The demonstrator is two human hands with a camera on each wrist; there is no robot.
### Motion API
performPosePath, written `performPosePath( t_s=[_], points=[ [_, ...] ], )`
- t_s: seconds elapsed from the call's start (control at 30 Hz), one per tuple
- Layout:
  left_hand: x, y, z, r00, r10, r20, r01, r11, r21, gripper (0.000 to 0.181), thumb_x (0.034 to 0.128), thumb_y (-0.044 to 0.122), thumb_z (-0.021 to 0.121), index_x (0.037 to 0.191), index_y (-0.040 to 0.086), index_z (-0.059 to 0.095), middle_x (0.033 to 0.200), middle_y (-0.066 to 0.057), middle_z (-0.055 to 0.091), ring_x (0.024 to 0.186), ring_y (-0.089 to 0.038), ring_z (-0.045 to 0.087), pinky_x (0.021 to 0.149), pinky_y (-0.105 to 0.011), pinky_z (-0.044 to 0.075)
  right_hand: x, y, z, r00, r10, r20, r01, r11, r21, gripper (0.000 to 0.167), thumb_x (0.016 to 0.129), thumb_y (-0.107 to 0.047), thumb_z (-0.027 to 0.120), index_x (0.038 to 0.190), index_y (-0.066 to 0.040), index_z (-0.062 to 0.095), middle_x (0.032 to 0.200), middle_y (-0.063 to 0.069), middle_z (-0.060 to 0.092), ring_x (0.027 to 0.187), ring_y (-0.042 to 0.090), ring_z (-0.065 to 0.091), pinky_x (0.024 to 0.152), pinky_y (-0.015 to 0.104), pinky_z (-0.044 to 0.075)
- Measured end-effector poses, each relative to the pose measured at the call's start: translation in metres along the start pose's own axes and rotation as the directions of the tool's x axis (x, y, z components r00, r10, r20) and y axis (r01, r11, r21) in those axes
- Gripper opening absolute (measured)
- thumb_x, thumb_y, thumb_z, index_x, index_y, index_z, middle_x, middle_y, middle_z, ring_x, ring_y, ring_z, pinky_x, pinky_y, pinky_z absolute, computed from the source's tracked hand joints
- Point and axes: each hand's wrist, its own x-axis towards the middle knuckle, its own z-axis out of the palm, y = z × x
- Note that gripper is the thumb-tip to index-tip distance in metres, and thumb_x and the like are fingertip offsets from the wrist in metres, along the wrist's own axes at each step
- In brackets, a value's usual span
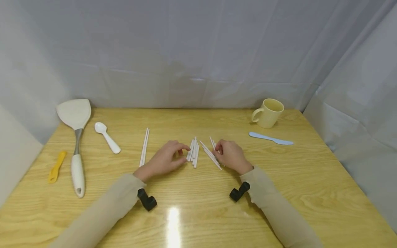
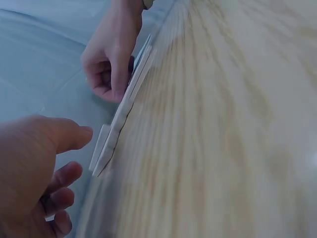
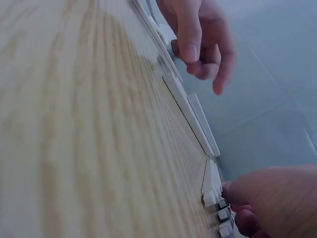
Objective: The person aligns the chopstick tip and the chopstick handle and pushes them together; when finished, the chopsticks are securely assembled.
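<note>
Short white sticks lie in two loose groups at mid-table. Beside the left group of sticks [image 1: 193, 153] is my left hand [image 1: 165, 156], its thumb and forefinger apart and relaxed, a small gap from the sticks. My right hand [image 1: 231, 155], fingers curled, pinches at the right group of sticks [image 1: 211, 155]. In the right wrist view its thumb touches the stick ends [image 3: 210, 198], and the fingers partly hide several sticks. The left wrist view shows the right hand [image 2: 111, 59] bent down against the sticks' far side.
Left of my left hand lie two long thin white sticks [image 1: 144, 146], a white spoon [image 1: 107, 137], a spatula [image 1: 78, 168] with a pale head and a small yellow utensil [image 1: 57, 167]. A yellow mug [image 1: 271, 115] and a light blue knife [image 1: 270, 138] are at the right.
</note>
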Motion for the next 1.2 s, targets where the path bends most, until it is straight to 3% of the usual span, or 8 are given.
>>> performPosePath(
  t_s=[0.17,0.4,0.57,0.77,1.2],
  points=[
    [0.009,0.000,0.013,1.000,-0.022,-0.017,0.021,0.998,-0.061,0.038,0.0835,0.022,0.074,0.118,0.009,0.066,0.088,-0.004,0.055,0.083,-0.018,0.047,0.075,-0.032,0.040,-0.001,-0.002,0.001,1.000,0.000,-0.004,0.000,1.000,-0.013,0.014,0.088,-0.022,0.069,0.086,-0.009,0.064,0.061,-0.003,0.051,0.049,0.008,0.043,0.047,0.023,0.033],
    [0.013,-0.008,0.029,0.991,-0.067,-0.114,0.049,0.986,-0.157,0.033,0.0787,0.023,0.078,0.108,0.009,0.072,0.083,-0.004,0.053,0.080,-0.018,0.044,0.071,-0.029,0.035,-0.002,-0.008,0.004,0.999,0.025,0.019,-0.025,1.000,-0.010,0.016,0.088,-0.023,0.068,0.089,-0.008,0.064,0.060,-0.002,0.052,0.049,0.009,0.044,0.045,0.024,0.033],
    [0.012,-0.007,0.033,0.993,-0.048,-0.111,0.035,0.992,-0.123,0.033,0.0776,0.023,0.079,0.106,0.009,0.072,0.085,-0.004,0.053,0.079,-0.017,0.043,0.070,-0.029,0.034,-0.003,-0.010,0.005,0.998,0.059,0.002,-0.058,0.996,-0.062,0.018,0.087,-0.026,0.070,0.081,-0.010,0.063,0.061,-0.001,0.056,0.050,0.011,0.047,0.046,0.025,0.035],
    [0.013,-0.004,0.032,0.993,-0.071,-0.094,0.062,0.993,-0.096,0.029,0.0809,0.021,0.077,0.108,0.012,0.072,0.085,-0.004,0.054,0.079,-0.016,0.043,0.070,-0.028,0.035,-0.003,-0.012,0.003,0.998,0.069,-0.014,-0.070,0.993,-0.096,0.020,0.087,-0.027,0.070,0.076,-0.012,0.062,0.062,0.001,0.058,0.049,0.013,0.048,0.044,0.026,0.035],
    [0.012,-0.005,0.035,0.985,-0.074,-0.158,0.058,0.993,-0.103,0.026,0.0781,0.019,0.078,0.100,0.009,0.070,0.087,-0.004,0.057,0.082,-0.018,0.048,0.074,-0.032,0.040,-0.004,-0.012,0.002,0.998,0.061,-0.019,-0.063,0.995,-0.072,0.019,0.091,-0.024,0.063,0.080,-0.009,0.065,0.057,0.000,0.056,0.043,0.010,0.044,0.040,0.023,0.031]
  ],
)
